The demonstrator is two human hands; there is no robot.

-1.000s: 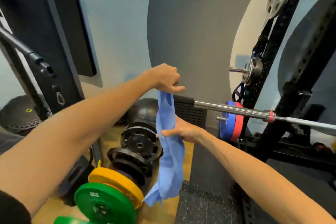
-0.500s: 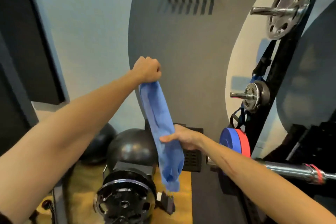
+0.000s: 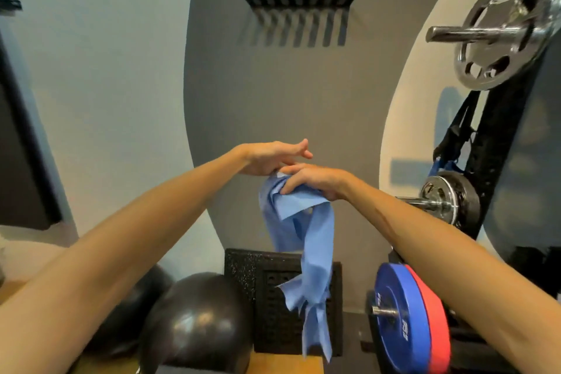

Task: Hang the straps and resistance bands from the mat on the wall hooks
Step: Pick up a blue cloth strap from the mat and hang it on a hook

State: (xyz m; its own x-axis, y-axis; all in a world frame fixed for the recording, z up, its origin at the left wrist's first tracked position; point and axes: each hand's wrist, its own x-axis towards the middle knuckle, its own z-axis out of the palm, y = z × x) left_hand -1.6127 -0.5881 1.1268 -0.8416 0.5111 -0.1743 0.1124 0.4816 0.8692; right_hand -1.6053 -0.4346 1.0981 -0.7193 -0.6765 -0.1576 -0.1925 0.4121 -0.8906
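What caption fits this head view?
Both hands, right hand and left hand, bunch a blue band below the empty wall hooks.

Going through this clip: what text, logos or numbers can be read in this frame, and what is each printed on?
Blue weight plate: white markings near the hub, one beside the hub's left and one lower right, too blurred and tilted to read.
Red weight plate: no print visible.
Blue resistance band, wall hooks, dark exercise ball, chrome plate: no text visible.
Nothing in this frame reads clearly.

Blue band (image 3: 306, 222) now in right grip (image 3: 312, 184)
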